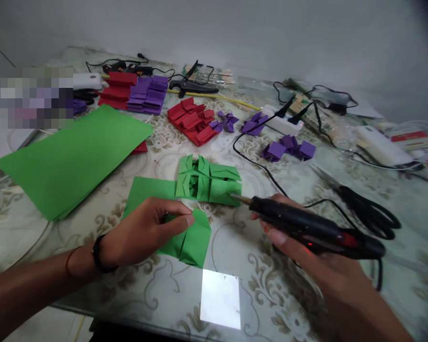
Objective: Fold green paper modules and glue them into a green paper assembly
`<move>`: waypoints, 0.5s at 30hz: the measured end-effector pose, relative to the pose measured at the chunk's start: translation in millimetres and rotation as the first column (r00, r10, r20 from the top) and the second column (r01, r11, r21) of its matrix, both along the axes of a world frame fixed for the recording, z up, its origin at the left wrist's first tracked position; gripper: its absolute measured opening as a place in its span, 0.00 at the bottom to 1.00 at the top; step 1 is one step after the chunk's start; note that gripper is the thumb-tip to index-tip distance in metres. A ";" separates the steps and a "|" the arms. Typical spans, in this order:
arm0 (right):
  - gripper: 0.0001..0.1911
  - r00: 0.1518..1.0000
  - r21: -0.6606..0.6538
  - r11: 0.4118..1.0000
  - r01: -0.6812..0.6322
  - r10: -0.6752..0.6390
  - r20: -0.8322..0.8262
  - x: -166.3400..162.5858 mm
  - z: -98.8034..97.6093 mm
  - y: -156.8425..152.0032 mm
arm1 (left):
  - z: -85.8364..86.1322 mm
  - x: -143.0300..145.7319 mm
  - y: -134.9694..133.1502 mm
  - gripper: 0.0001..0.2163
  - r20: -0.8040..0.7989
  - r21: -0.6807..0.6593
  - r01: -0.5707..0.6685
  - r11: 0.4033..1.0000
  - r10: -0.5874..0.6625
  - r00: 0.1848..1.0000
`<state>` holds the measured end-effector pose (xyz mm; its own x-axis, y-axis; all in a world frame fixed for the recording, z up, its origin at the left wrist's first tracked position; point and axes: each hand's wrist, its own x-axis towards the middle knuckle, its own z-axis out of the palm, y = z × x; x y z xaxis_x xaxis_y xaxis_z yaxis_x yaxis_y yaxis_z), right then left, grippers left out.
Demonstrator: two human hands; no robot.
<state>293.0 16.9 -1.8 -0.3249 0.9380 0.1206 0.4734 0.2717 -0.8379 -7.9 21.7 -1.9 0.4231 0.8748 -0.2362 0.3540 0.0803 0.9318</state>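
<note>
My right hand (306, 251) grips a black hot glue gun (317, 229), its metal nozzle pointing left and almost touching a pile of folded green paper pieces (209, 180). My left hand (148, 230) pinches a folded green paper piece (190, 240) against the table, fingers pressed together on its top edge. A flat green square (148, 190) lies just behind that hand.
A stack of green sheets (71, 156) lies at the left. Red folded pieces (192, 121) and purple folded pieces (288, 147) sit further back. Black scissors (364, 206) lie at the right. A power strip (283, 123), cables and a second glue gun (192, 85) line the far edge.
</note>
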 end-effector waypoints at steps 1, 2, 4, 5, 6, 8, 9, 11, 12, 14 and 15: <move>0.10 0.996 -0.018 0.996 -0.087 0.086 -0.018 -6.9 2.8 -0.2 | -0.4 0.0 -0.4 0.15 -0.002 -0.001 0.005 1.000 -0.005 1.000; 0.08 0.986 -0.015 0.986 -0.164 0.164 -0.044 -12.8 5.1 0.0 | -0.8 0.0 -0.9 0.15 -0.002 -0.004 0.007 1.000 -0.007 1.000; 0.06 0.973 -0.017 0.975 -0.222 0.220 -0.071 -21.8 7.4 0.6 | -1.1 0.5 -2.3 0.14 0.001 -0.016 0.010 1.000 -0.010 1.000; 0.07 0.968 -0.008 0.971 -0.240 0.238 -0.082 -24.7 7.5 0.7 | -1.0 0.9 -3.1 0.13 0.006 -0.025 0.012 1.000 -0.012 1.000; 0.08 0.967 -0.003 0.971 -0.241 0.240 -0.085 -26.9 7.0 0.8 | -0.7 1.3 -3.9 0.13 0.012 -0.034 0.012 0.999 -0.012 1.000; 0.10 0.968 0.015 0.972 -0.235 0.236 -0.084 -29.3 4.8 0.6 | 0.2 2.1 -5.4 0.13 0.018 -0.046 0.016 0.999 -0.015 1.000; 0.11 0.970 0.024 0.973 -0.229 0.231 -0.083 -29.8 3.5 0.4 | 0.7 2.3 -5.9 0.13 0.018 -0.048 0.017 0.999 -0.016 1.000; 0.11 0.970 0.043 0.973 -0.229 0.231 -0.080 -30.4 1.2 0.0 | 1.8 2.7 -6.4 0.13 0.015 -0.047 0.016 0.999 -0.016 1.000; 0.10 0.969 0.046 0.972 -0.231 0.234 -0.075 -30.6 0.2 -0.2 | 2.1 2.9 -6.4 0.13 0.014 -0.044 0.014 0.999 -0.013 1.000; 0.10 0.969 0.045 0.971 -0.234 0.236 -0.066 -30.9 -1.1 -0.6 | 2.5 3.3 -5.9 0.13 0.013 -0.040 0.009 0.999 -0.009 1.000; 0.09 0.970 0.042 0.972 -0.233 0.235 -0.060 -31.0 -1.5 -0.8 | 2.6 3.5 -5.6 0.13 0.014 -0.041 0.009 0.999 -0.009 1.000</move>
